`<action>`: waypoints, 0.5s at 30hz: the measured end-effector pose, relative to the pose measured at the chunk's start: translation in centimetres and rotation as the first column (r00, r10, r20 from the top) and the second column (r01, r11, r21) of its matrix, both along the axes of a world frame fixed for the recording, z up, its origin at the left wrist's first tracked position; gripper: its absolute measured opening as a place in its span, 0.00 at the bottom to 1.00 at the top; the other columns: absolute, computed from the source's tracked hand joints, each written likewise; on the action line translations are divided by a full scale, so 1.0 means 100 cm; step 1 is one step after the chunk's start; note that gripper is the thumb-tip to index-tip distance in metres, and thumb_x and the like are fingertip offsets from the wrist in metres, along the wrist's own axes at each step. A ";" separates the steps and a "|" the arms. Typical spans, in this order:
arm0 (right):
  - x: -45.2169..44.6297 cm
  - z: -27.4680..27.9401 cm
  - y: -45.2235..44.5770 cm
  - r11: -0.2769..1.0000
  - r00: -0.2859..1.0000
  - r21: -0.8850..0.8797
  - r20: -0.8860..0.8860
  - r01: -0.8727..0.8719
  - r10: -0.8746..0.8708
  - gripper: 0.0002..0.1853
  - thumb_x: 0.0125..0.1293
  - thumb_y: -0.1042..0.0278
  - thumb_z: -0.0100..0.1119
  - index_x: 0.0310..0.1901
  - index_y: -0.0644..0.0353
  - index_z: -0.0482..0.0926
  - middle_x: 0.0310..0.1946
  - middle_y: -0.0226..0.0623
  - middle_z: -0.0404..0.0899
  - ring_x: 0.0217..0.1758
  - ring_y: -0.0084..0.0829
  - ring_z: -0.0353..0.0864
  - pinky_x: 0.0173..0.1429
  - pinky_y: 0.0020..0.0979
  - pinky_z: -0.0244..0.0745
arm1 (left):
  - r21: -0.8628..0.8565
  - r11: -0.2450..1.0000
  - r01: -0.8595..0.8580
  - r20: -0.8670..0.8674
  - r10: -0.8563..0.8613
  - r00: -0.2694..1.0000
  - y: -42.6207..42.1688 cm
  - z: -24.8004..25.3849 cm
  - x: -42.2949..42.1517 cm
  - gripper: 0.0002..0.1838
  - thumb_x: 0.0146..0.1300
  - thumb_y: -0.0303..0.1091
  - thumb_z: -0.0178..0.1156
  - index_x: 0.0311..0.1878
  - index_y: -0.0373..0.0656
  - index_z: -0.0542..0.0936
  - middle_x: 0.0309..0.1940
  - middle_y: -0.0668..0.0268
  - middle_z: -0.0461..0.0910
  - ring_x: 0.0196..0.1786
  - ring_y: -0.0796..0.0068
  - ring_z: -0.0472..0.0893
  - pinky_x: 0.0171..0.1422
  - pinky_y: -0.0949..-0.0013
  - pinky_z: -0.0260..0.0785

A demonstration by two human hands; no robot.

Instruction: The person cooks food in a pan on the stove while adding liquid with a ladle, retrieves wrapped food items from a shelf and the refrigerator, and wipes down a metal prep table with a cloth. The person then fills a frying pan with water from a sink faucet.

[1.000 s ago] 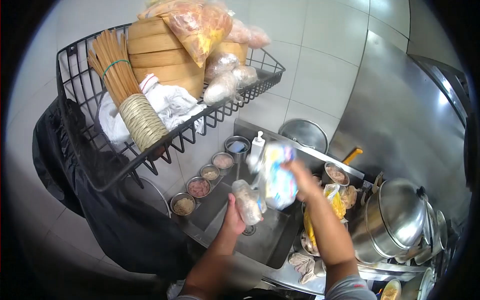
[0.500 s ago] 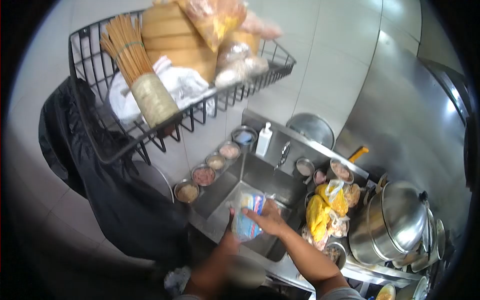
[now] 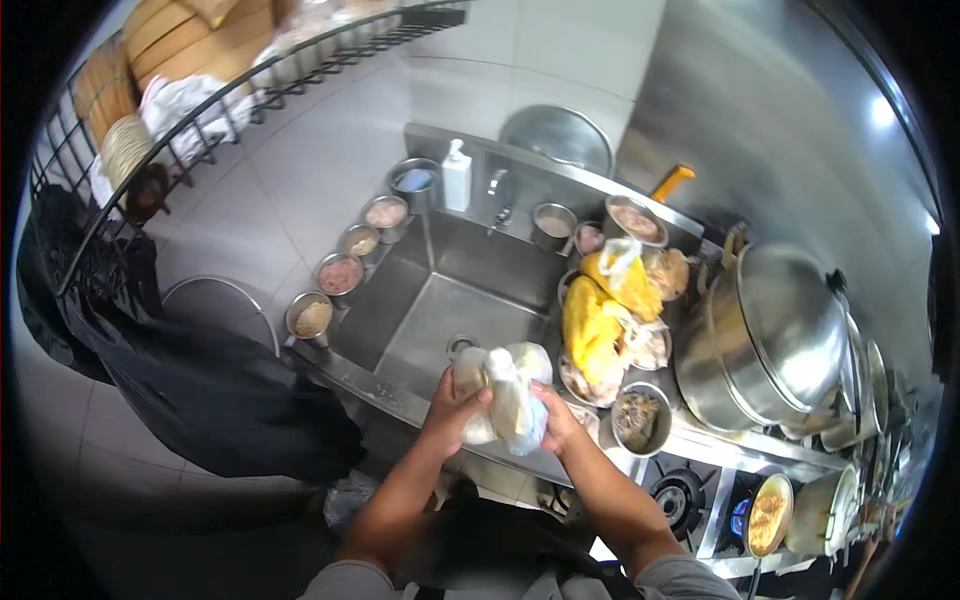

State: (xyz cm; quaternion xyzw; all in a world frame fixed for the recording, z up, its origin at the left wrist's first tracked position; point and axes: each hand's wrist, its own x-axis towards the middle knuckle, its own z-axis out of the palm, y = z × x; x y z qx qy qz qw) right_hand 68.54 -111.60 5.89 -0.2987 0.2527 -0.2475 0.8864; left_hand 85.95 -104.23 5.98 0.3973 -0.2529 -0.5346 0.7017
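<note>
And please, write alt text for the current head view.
Left hand and right hand hold pale wrapped bundles by a steel sink. Food bowls stand at its left, yellow bags and a large lidded pot at its right.

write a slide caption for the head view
Left hand and right hand hold wrapped bundles at a steel sink, a big lidded pot to the right.

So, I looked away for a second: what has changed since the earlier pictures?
The right hand, raised over the sink with a printed packet at first, has come down. It and the left hand now hold wrapped bundles together near the sink's front edge. The view has shifted. The white pump bottle and steel pot stayed put.
</note>
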 end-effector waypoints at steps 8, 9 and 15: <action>-0.131 -0.009 0.078 0.963 0.956 0.169 0.172 0.211 -0.239 0.36 0.57 0.41 0.55 0.62 0.58 0.69 0.56 0.42 0.75 0.58 0.41 0.76 0.64 0.44 0.69 | 0.186 0.942 0.279 -0.103 -0.264 0.959 0.042 0.017 -0.108 0.26 0.59 0.30 0.67 0.60 0.39 0.70 0.49 0.62 0.79 0.51 0.72 0.80 0.55 0.63 0.74; -0.148 -0.009 0.086 0.958 0.940 0.179 0.221 0.222 -0.259 0.35 0.57 0.42 0.57 0.61 0.58 0.70 0.54 0.41 0.77 0.56 0.40 0.77 0.62 0.43 0.71 | 0.096 0.931 0.352 -0.175 -0.332 0.927 0.048 0.014 -0.121 0.26 0.60 0.30 0.66 0.60 0.39 0.69 0.49 0.62 0.79 0.51 0.71 0.80 0.55 0.63 0.74; -0.248 -0.001 0.128 0.972 0.915 0.090 0.327 0.217 -0.235 0.37 0.56 0.42 0.57 0.62 0.58 0.68 0.54 0.43 0.76 0.58 0.43 0.75 0.63 0.46 0.69 | -0.002 0.962 0.273 -0.055 -0.272 0.961 0.097 0.046 -0.194 0.26 0.62 0.31 0.64 0.62 0.41 0.68 0.48 0.63 0.79 0.49 0.72 0.80 0.54 0.64 0.76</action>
